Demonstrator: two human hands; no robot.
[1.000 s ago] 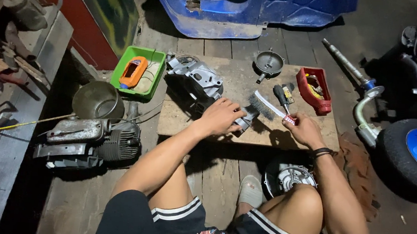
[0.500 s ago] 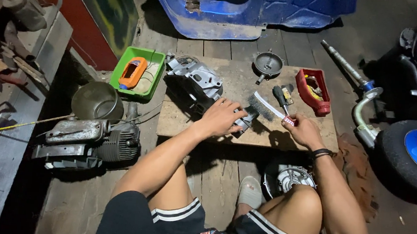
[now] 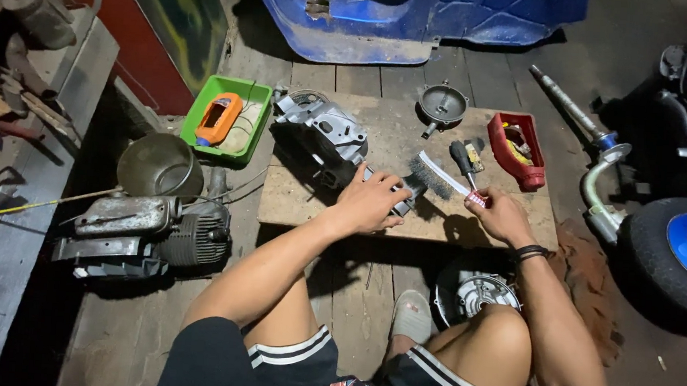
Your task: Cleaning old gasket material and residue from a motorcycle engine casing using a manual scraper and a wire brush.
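My left hand (image 3: 371, 201) presses down on a small grey metal part (image 3: 404, 200) lying on a low wooden board (image 3: 294, 202). My right hand (image 3: 501, 216) grips the handle of a wire brush (image 3: 435, 176). Its bristle head rests against the metal part, just right of my left hand's fingers. A larger grey engine casing (image 3: 320, 131) sits on the board directly behind my left hand. A screwdriver with a black handle (image 3: 464, 160) lies beside the brush.
A red tray (image 3: 514, 151) of small parts and a round dark cover (image 3: 441, 105) sit on the board. A green tray (image 3: 226, 119) with an orange object, a metal pot (image 3: 160, 166) and an engine block (image 3: 143, 235) lie left. A wheel (image 3: 682, 253) and bent pipe (image 3: 599, 166) stand right.
Both hands stay in nearly the same place on the part and the brush; the brush head has shifted only slightly against the part.
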